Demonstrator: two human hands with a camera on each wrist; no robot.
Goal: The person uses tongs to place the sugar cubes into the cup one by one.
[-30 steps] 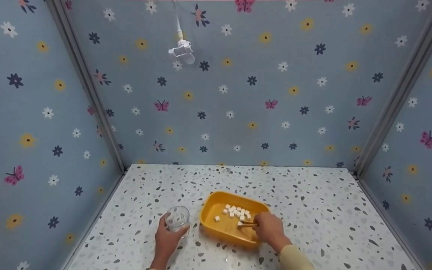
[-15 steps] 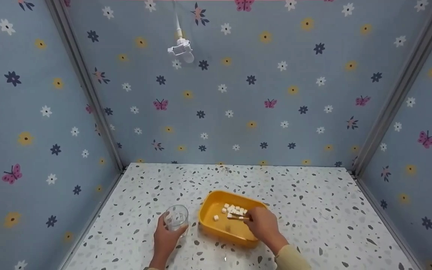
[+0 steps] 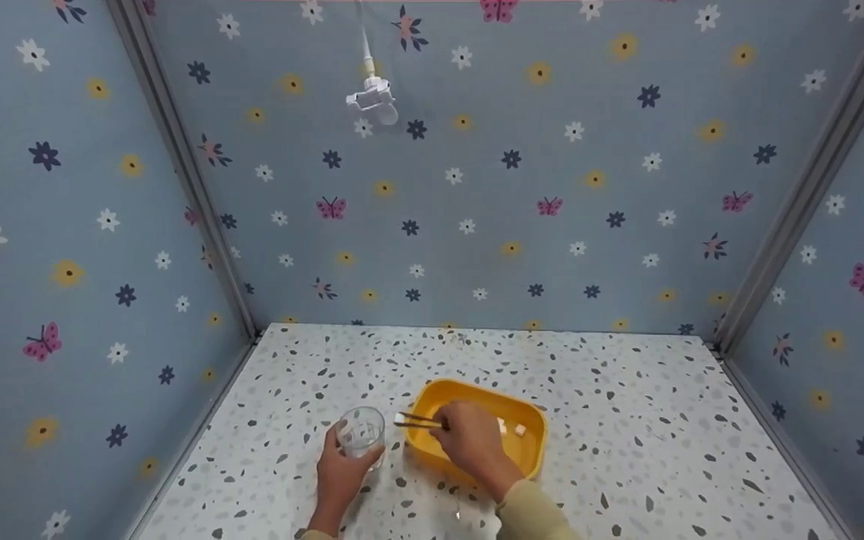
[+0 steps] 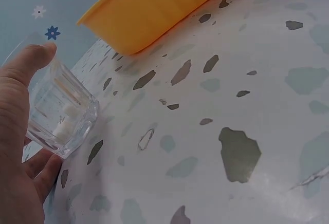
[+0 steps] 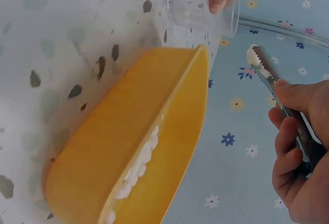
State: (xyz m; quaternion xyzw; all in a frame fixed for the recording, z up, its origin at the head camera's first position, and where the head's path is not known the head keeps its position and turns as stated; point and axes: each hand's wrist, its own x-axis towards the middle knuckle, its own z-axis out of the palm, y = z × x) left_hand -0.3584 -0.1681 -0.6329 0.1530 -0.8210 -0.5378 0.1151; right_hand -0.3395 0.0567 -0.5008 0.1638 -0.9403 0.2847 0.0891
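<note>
My left hand (image 3: 343,474) grips a clear drinking glass (image 4: 77,93) that stands on the table; a few white cubes lie at its bottom. In my right hand (image 3: 471,442) is a pair of metal tongs (image 5: 280,93) with toothed tips, and a white cube (image 5: 253,55) is pinched between the tips. In the head view the tongs point left, past the yellow tub's near-left rim, a short way from the glass. Several white cubes (image 5: 136,170) lie inside the yellow tub (image 3: 534,442), partly hidden behind my right hand.
The speckled white table (image 3: 627,420) bears the tub and glass. Blue flowered walls (image 3: 492,165) enclose it on the left, back and right. A white bracket (image 3: 373,101) hangs high in front of the back wall.
The right hand has moved left and up, out of the tub's inside, with a cube in the tongs. The left hand still holds the glass in place.
</note>
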